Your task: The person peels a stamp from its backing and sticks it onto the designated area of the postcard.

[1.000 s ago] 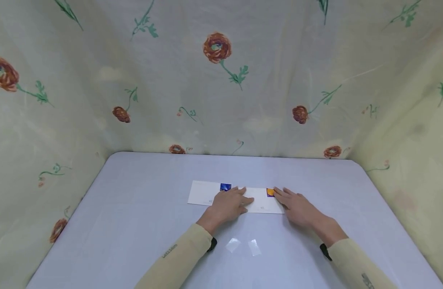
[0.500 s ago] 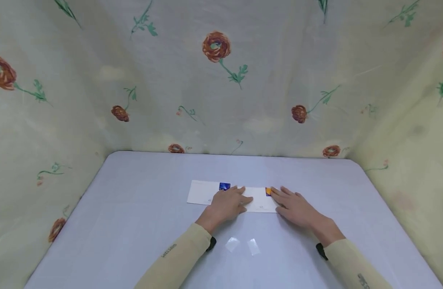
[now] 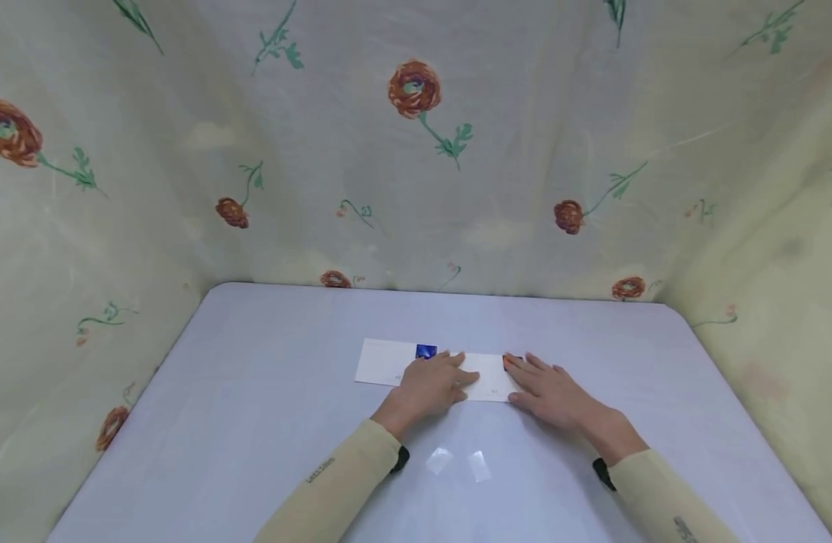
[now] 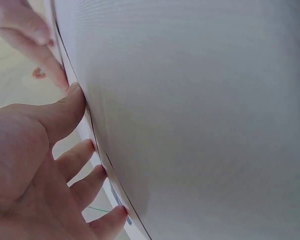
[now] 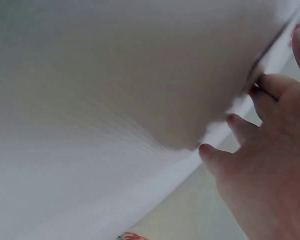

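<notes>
Two flat white paper pieces lie end to end on the table in the head view. The left piece has a small blue picture at its top right. A similar small picture, orange and dark blue, marks the right piece. My left hand rests with spread fingers over the place where the pieces meet, hiding it. My right hand lies flat over the right piece's end, its fingers partly covering the orange picture. In the wrist views, fingertips of the left hand and fingertips of the right touch down at the surface.
The white table has rounded far corners. A flower-patterned curtain encloses its back and sides. Two small pale bright patches show on the table between the forearms. Dark bands are worn at the wrists.
My right hand has slid left along the right white piece, covering more of its end and most of the orange picture. My left hand stays in place. The head view shifts slightly.
</notes>
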A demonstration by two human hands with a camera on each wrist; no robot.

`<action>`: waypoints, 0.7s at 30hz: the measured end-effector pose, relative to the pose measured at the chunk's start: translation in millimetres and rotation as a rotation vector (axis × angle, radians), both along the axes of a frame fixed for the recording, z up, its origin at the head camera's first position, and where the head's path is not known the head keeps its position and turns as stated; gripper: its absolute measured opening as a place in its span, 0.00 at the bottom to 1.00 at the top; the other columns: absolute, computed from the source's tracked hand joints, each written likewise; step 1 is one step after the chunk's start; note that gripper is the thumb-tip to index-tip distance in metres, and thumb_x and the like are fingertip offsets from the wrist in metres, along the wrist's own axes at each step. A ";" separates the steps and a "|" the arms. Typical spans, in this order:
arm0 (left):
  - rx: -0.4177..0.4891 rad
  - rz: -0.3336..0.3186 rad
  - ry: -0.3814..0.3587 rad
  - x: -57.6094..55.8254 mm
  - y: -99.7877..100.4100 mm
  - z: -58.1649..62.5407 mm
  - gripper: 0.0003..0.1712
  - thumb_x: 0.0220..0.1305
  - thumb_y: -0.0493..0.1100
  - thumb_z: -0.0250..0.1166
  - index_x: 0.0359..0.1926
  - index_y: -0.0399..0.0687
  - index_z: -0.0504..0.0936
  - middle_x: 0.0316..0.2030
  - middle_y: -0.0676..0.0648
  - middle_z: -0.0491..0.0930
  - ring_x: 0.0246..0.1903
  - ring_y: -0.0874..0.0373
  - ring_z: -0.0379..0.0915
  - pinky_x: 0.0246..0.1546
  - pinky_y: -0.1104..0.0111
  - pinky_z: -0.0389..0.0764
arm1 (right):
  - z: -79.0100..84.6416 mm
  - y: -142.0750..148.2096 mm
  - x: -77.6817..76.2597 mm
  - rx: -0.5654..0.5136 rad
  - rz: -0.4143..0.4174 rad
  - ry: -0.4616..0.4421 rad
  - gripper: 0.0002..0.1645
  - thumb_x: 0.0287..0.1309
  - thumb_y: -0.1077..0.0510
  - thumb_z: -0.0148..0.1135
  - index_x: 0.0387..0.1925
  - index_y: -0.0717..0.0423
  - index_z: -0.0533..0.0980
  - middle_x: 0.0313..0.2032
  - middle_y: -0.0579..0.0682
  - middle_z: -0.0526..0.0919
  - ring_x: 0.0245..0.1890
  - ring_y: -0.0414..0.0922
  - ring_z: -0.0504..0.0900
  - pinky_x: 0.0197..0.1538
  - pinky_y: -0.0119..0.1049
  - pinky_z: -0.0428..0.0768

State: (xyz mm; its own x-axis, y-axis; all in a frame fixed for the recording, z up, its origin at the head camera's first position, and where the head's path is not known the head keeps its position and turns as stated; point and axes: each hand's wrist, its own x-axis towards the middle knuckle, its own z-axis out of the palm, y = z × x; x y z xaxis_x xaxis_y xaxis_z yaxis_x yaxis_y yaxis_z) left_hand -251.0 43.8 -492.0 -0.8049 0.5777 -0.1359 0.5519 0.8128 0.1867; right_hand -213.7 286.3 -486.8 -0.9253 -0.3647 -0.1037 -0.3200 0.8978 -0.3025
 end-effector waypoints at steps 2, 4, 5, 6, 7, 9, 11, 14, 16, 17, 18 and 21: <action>0.001 -0.003 -0.003 1.1 1.0 -0.3 0.26 0.71 0.55 0.60 0.68 0.76 0.70 0.75 0.54 0.61 0.75 0.52 0.56 0.71 0.52 0.66 | -3.1 0.5 1.3 -0.008 -0.002 -0.004 0.39 0.72 0.42 0.51 0.76 0.54 0.55 0.77 0.54 0.57 0.76 0.65 0.50 0.69 0.74 0.50; 0.004 0.001 -0.005 2.0 1.5 -0.5 0.26 0.71 0.54 0.60 0.68 0.76 0.70 0.75 0.54 0.61 0.75 0.52 0.56 0.71 0.52 0.66 | -6.4 0.7 1.3 -0.016 -0.007 -0.005 0.39 0.72 0.42 0.50 0.76 0.53 0.55 0.77 0.53 0.56 0.77 0.65 0.50 0.70 0.73 0.50; 0.005 0.004 -0.008 2.3 1.7 -0.7 0.26 0.71 0.54 0.60 0.68 0.76 0.70 0.75 0.54 0.61 0.76 0.52 0.55 0.71 0.51 0.66 | -7.9 0.9 1.3 -0.020 -0.011 -0.004 0.39 0.72 0.42 0.50 0.76 0.53 0.55 0.77 0.53 0.56 0.77 0.65 0.49 0.70 0.73 0.49; 0.006 0.007 -0.012 2.5 1.9 -0.8 0.26 0.71 0.54 0.60 0.68 0.76 0.70 0.75 0.54 0.61 0.76 0.52 0.55 0.71 0.51 0.65 | -9.1 0.9 1.1 -0.023 -0.010 -0.001 0.39 0.72 0.42 0.50 0.76 0.53 0.55 0.77 0.53 0.56 0.77 0.65 0.49 0.70 0.73 0.49; 0.006 0.014 -0.012 1.9 1.0 -0.1 0.26 0.71 0.54 0.60 0.68 0.76 0.70 0.75 0.55 0.60 0.76 0.52 0.55 0.71 0.51 0.65 | -9.2 -0.2 -0.4 -0.024 -0.008 0.001 0.39 0.72 0.42 0.50 0.77 0.53 0.55 0.77 0.53 0.56 0.77 0.65 0.49 0.70 0.73 0.49; 0.010 0.021 -0.014 0.7 -0.6 0.1 0.26 0.71 0.54 0.60 0.68 0.76 0.70 0.75 0.55 0.60 0.76 0.52 0.55 0.71 0.50 0.65 | -8.2 -1.9 -2.8 -0.022 -0.006 -0.003 0.39 0.72 0.42 0.50 0.77 0.53 0.55 0.77 0.53 0.55 0.77 0.65 0.49 0.70 0.73 0.49; 0.016 0.014 -0.014 -0.6 -1.4 -0.4 0.26 0.71 0.54 0.60 0.68 0.76 0.70 0.75 0.55 0.60 0.76 0.52 0.55 0.71 0.51 0.65 | -5.8 -2.6 -3.9 -0.010 -0.002 -0.009 0.40 0.72 0.41 0.50 0.76 0.54 0.55 0.77 0.53 0.56 0.77 0.65 0.49 0.70 0.73 0.50; 0.024 0.007 -0.015 -0.8 -1.3 -0.5 0.26 0.70 0.54 0.60 0.68 0.76 0.70 0.75 0.55 0.60 0.76 0.52 0.55 0.71 0.52 0.66 | -1.1 -3.2 -4.4 0.010 0.001 -0.031 0.40 0.72 0.41 0.50 0.76 0.55 0.55 0.77 0.54 0.56 0.77 0.66 0.49 0.70 0.74 0.50; 0.025 0.002 -0.015 -0.5 -0.6 -0.6 0.26 0.70 0.54 0.60 0.68 0.76 0.70 0.75 0.55 0.61 0.75 0.52 0.56 0.71 0.53 0.66 | 1.0 -3.5 -3.9 0.020 0.002 -0.029 0.40 0.71 0.41 0.50 0.76 0.56 0.56 0.77 0.55 0.57 0.76 0.66 0.49 0.69 0.74 0.51; 0.025 0.003 -0.015 0.0 -0.4 -0.1 0.26 0.70 0.54 0.61 0.68 0.76 0.70 0.75 0.55 0.61 0.75 0.52 0.56 0.71 0.53 0.67 | 1.5 -4.1 -3.5 0.020 0.000 -0.027 0.41 0.71 0.40 0.51 0.76 0.56 0.56 0.77 0.56 0.57 0.76 0.66 0.49 0.69 0.74 0.51; 0.022 0.004 -0.016 0.5 -0.3 0.3 0.27 0.70 0.54 0.60 0.68 0.76 0.70 0.75 0.55 0.60 0.75 0.52 0.56 0.71 0.53 0.67 | 1.3 -4.7 -3.3 0.017 -0.003 -0.023 0.41 0.71 0.40 0.51 0.76 0.56 0.57 0.77 0.56 0.57 0.76 0.66 0.49 0.69 0.74 0.50; 0.017 0.005 -0.012 1.1 -1.0 0.6 0.27 0.70 0.54 0.60 0.68 0.76 0.70 0.75 0.55 0.60 0.75 0.53 0.56 0.71 0.53 0.67 | -1.7 -6.9 -3.4 0.009 -0.004 -0.010 0.42 0.70 0.39 0.52 0.76 0.55 0.57 0.77 0.55 0.57 0.77 0.66 0.49 0.70 0.74 0.50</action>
State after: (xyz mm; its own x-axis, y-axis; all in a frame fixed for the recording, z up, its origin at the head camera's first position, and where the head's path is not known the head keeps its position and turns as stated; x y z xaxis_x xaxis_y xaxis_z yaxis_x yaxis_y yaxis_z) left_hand -249.9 42.8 -491.5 -0.8061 0.5759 -0.1361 0.5452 0.8123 0.2073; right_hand -217.1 279.3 -488.5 -0.9256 -0.3602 -0.1162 -0.3135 0.9017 -0.2978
